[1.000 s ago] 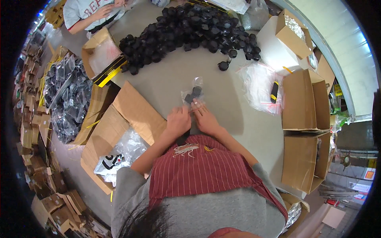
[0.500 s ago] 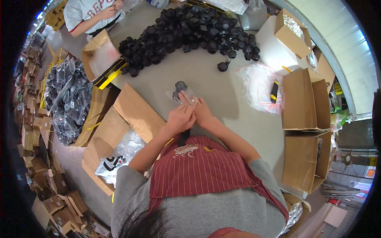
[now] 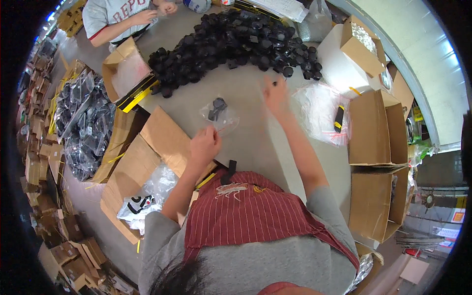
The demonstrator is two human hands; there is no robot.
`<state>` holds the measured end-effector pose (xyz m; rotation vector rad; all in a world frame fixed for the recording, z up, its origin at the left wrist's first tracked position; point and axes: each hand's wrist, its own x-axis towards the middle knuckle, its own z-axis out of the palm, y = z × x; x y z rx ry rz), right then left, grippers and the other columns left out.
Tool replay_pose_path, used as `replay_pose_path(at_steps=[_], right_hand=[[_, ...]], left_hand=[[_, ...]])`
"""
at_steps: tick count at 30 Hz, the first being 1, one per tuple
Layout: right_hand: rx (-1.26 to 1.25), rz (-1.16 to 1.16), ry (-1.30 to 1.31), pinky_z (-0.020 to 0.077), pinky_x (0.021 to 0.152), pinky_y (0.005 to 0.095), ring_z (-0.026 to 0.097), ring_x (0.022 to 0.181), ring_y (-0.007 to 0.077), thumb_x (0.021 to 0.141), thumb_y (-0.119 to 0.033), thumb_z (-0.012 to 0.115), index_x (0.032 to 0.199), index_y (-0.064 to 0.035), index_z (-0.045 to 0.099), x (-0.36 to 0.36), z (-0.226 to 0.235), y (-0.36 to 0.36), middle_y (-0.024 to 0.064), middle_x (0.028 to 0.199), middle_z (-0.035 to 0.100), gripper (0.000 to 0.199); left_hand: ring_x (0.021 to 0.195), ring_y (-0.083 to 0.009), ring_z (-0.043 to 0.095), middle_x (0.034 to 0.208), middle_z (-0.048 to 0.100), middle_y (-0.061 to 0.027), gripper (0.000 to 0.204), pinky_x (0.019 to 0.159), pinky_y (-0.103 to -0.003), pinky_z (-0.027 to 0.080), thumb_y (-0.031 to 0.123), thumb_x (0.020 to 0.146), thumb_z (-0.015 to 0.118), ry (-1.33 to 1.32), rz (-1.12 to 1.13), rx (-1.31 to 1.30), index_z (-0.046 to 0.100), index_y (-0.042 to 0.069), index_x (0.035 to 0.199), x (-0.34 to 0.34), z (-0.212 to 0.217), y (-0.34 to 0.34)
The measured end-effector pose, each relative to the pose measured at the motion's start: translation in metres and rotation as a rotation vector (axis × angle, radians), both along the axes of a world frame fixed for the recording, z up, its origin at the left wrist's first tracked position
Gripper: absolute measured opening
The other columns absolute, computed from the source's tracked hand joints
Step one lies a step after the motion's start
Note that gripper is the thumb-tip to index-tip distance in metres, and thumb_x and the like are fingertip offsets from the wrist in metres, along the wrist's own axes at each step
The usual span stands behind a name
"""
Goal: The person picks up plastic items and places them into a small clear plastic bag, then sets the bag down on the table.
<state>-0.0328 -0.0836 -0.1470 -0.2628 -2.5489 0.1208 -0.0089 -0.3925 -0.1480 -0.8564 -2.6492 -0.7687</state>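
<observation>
My left hand (image 3: pixel 205 145) is closed, its fingertips pinching the edge of a clear zip bag (image 3: pixel 228 120). Inside the bag, at its far end, lies a black plastic part (image 3: pixel 217 108) with a rounded head. Farther off and to the right, my right hand (image 3: pixel 276 98) is stretched toward the near edge of a large heap of black plastic parts (image 3: pixel 231 42). Motion blurs its fingers. A small dark spot shows among them, but whether they grip a part I cannot make out. One black part (image 3: pixel 287 72) sits just beyond these fingers.
Flat clear bags (image 3: pixel 314 113) lie to the right, a black-and-yellow cutter (image 3: pixel 339 119) on top. Open cardboard boxes (image 3: pixel 371 128) line the right side. On the left stand a carton of bagged parts (image 3: pixel 86 128) and a small box (image 3: pixel 123 69). Another person (image 3: pixel 120 19) works at the far left.
My hands were together at the bag; now they are apart. The right has moved away, far and right, to the heap's edge. The left has drawn slightly left, keeping the bag's edge.
</observation>
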Motion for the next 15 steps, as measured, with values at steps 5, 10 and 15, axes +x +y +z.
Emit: replay_pose_path(at_steps=[5,10,15], right_hand=[[-0.062,-0.060,-0.065,0.0481,0.077,0.0435,0.056,0.091,0.0360,0.083,-0.024,0.069,0.110,-0.0152,0.062,0.012,-0.041,0.036,0.0207,0.105,0.057,0.030],[-1.506,0.164,-0.280,0.0501,0.068,0.0298,0.064,0.076,0.0166,0.087,-0.023,0.069,0.099,-0.0069,0.067,0.071,-0.007,-0.030,0.0047,0.083,0.066,0.021],[-1.854,0.259,-0.604,0.0514,0.071,0.0293,0.064,0.082,0.0158,0.091,-0.026,0.065,0.102,-0.0034,0.065,0.105,0.040,-0.073,0.0042,0.094,0.065,0.025]], left_hand=[[0.071,-0.0297,0.064,0.070,0.061,-0.0106,0.014,0.057,-0.042,0.051,0.016,0.082,0.065,-0.047,-0.023,0.095,0.053,0.007,0.083,0.012,0.005,0.011],[0.065,-0.0305,0.063,0.068,0.060,-0.0109,0.014,0.055,-0.042,0.051,0.017,0.083,0.065,-0.083,0.001,0.064,0.054,0.008,0.082,0.020,0.000,0.009],[0.060,-0.0323,0.062,0.067,0.061,-0.0122,0.013,0.053,-0.044,0.050,0.017,0.084,0.064,-0.077,-0.036,0.104,0.055,0.008,0.083,0.021,0.003,0.013]])
